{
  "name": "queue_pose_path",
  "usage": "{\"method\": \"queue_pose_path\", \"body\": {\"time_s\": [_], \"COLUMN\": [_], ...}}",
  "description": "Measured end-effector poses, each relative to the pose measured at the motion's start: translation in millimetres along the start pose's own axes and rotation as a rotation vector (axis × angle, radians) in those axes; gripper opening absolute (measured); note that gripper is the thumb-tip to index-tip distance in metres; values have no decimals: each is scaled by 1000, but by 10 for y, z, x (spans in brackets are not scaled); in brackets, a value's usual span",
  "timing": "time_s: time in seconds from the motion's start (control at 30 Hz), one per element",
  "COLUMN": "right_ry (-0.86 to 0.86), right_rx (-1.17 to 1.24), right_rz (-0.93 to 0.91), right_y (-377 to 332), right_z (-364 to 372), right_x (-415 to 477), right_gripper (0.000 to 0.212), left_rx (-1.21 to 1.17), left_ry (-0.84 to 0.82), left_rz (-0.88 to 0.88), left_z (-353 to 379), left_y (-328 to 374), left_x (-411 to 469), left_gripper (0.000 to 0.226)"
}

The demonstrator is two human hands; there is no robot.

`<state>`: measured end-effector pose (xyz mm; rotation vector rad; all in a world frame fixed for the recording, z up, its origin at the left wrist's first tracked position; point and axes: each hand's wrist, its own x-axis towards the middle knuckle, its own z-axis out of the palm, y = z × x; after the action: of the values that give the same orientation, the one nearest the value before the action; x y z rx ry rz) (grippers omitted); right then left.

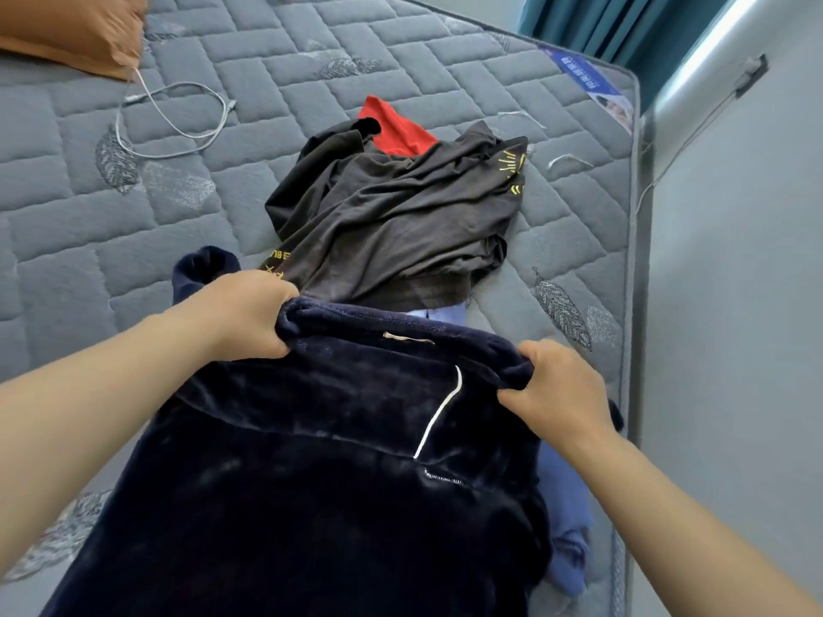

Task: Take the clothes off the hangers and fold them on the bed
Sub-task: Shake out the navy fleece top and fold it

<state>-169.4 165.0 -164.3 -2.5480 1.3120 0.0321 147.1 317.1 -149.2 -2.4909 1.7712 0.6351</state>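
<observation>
The bed (311, 60) fills most of the view, a grey mattress quilted in brick-like blocks with stitched leaf motifs; its right edge runs close along a pale wall (735, 305), while a broad stretch of bare quilting lies open to the left of the clothes; nearest the person, a navy plush garment (311, 505) with a soft velvety nap and a thin white piping line hangs from both hands over the near part of the mattress, its top edge bunched and lifted; beyond it a crumpled dark grey garment (392, 216) of thin, smooth cloth with yellow print lies in a heap near the right edge; teal curtains (623, 24) hang at the far right corner; an orange pillow (67, 28) sits at the far left; a light blue garment (565, 505) shows beside and under the navy one, by the bed's right edge; a red garment (392, 126) pokes out behind the heap; the left hand (249, 313) and right hand (556, 389) each curl their fingers tightly round the navy top edge; a white cable (178, 122) loops on the quilting below the pillow.
</observation>
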Motion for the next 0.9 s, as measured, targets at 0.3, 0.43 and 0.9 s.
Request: {"method": "queue_pose_path", "body": {"time_s": [0.3, 0.43, 0.9], "right_ry": [40, 35, 68], "right_rx": [4, -19, 35], "right_rz": [-6, -71, -178], "right_y": [-331, -355, -368], "right_z": [-255, -335, 338], "right_x": [-1029, -1444, -3144], "right_gripper": [26, 29, 34], "left_rx": [107, 58, 19], "left_ry": [86, 93, 369], "left_rz": [102, 11, 20], "left_z": [101, 240, 1191], "left_y": [109, 260, 454], "left_x": [-1233, -1769, -3188], "left_gripper": [19, 20, 25]}}
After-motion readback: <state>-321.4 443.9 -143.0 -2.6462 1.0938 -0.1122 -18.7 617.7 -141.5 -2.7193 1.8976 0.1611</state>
